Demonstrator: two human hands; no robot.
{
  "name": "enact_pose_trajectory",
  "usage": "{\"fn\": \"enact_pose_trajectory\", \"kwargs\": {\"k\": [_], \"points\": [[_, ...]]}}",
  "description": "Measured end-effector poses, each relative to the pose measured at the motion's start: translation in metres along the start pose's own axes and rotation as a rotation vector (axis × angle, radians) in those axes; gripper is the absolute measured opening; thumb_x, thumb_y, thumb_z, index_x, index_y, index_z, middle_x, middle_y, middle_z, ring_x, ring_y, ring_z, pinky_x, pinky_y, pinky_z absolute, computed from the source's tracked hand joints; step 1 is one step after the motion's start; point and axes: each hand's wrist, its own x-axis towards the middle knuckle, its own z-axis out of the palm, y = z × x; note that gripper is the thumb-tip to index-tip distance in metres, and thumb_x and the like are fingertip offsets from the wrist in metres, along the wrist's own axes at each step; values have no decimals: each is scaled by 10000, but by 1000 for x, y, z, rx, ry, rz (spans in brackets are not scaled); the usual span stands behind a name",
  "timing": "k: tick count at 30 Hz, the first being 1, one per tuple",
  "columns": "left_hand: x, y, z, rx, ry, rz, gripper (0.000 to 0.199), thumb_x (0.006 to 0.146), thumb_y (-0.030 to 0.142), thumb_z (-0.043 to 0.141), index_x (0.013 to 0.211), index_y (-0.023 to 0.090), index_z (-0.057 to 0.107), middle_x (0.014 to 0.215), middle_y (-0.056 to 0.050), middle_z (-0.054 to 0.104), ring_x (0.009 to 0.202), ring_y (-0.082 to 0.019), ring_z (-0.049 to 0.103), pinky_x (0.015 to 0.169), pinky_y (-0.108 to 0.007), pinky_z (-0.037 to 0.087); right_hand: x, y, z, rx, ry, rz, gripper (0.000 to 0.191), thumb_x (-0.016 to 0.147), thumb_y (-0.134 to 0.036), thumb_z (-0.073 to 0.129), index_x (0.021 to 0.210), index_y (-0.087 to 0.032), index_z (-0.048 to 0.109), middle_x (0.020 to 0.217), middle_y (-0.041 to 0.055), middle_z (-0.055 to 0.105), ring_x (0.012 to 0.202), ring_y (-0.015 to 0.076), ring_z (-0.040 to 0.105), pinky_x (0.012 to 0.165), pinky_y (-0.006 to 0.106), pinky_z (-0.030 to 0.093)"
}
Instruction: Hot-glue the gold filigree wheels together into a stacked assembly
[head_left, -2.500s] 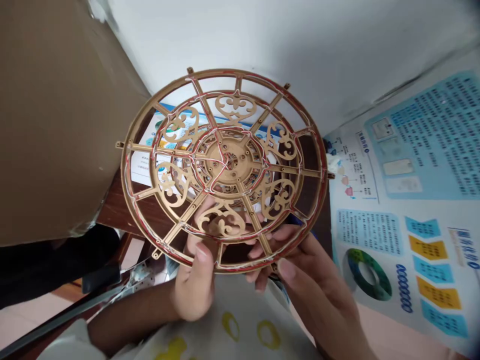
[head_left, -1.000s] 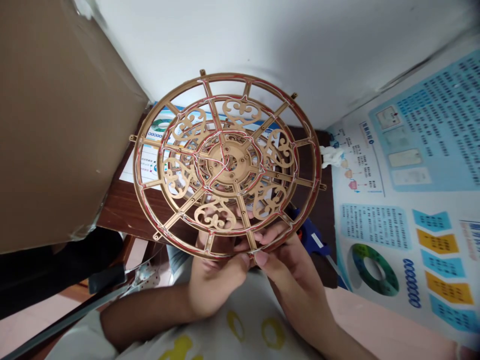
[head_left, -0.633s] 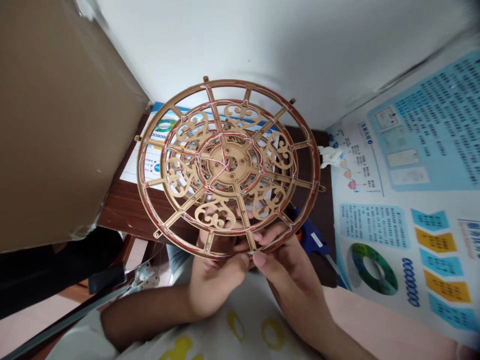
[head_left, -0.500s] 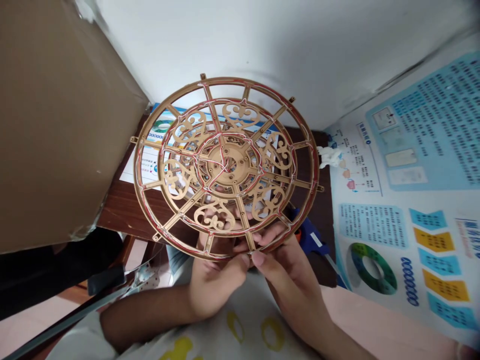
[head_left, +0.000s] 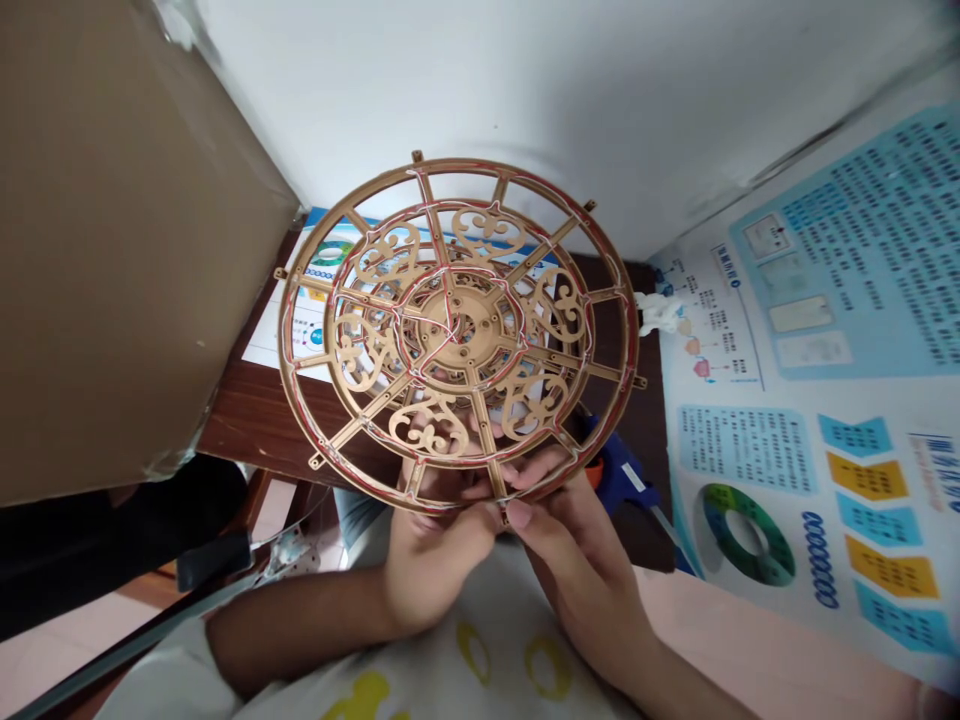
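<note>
A round gold openwork frame (head_left: pixel 480 350) like a wheel, with rings, spokes and heart-shaped scrolls, tilts toward me above the table. Thin red and white wires run along its rings and spokes and cross at the hub. Smaller rings show behind it. My left hand (head_left: pixel 442 560) grips the near rim from below, its thumb at the edge and its other fingers behind the frame, partly hidden. Close beside it, my right hand (head_left: pixel 581 545) pinches the same rim at a spoke end. The two thumb tips nearly meet there.
Beneath the frame is a dark wooden table (head_left: pixel 251 410) with a printed sheet (head_left: pixel 262 340) on it. A blue tool with an orange part (head_left: pixel 626 470) lies right of my hands. Cardboard (head_left: pixel 127 230) stands at left, a white wall (head_left: pixel 480 80) behind, printed posters (head_left: pixel 795 470) at right.
The frame has turned and tilted slightly in my hands, its left side shifting a little to the right. Both hands keep their hold on the near rim.
</note>
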Motion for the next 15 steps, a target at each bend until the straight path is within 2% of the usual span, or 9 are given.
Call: {"fn": "enact_pose_trajectory", "kwargs": {"k": [3,6,11,15], "points": [[0,1,2,9,25,-7,351,828,433,907,1087,230,783,1017,-77,827,1138,-333,767,1169,-548,540,2,1,1,3,16,-15,81,1056,-373,760,1089,-352,689,1164,-15,787,1003,192,778,927,346,652],[0,4,4,23,18,-9,393,818,445,914,1124,234,787,1022,-81,827,1140,-341,768,1165,-551,542,3,1,3,12,43,-40,108,1033,-368,798,1047,-344,694,1142,-28,789,1016,171,768,946,310,634],[0,7,7,26,2,-7,458,831,435,897,1226,239,774,1070,-87,828,1181,-346,754,1192,-548,511,2,-2,5,26,53,-54,136,1008,-381,830,1031,-324,709,1070,-18,777,995,168,763,945,310,641],[2,8,7,-10,-13,-19,454,828,395,872,1237,229,766,1051,-83,825,1134,-335,770,1154,-539,537,0,-1,4,-10,68,-40,161,1010,-419,823,1038,-315,704,1049,0,764,969,187,763,921,341,652]]}}
